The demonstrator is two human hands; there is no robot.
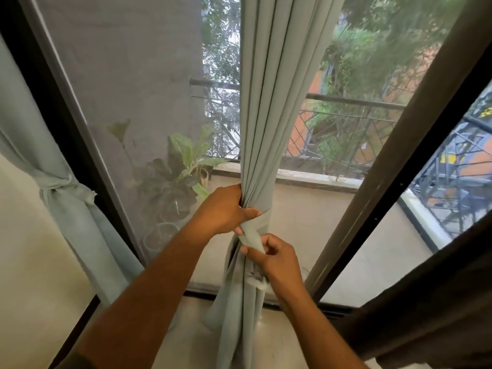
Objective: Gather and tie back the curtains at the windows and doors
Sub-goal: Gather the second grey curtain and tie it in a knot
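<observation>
A pale grey-green curtain hangs gathered into a narrow bundle in the middle of the balcony door. A matching fabric tie-back band wraps around the bundle at waist height. My left hand grips the gathered folds and the band from the left, thumb pressed across the front. Just below, my right hand pinches the loose end of the band between thumb and fingers. A second curtain of the same cloth hangs at the far left, knotted with its own tie.
Dark sliding-door frames slant on both sides of the curtain, with a mesh screen panel to the left. Outside are potted plants, a balcony railing and trees. A dark brown cloth fills the lower right.
</observation>
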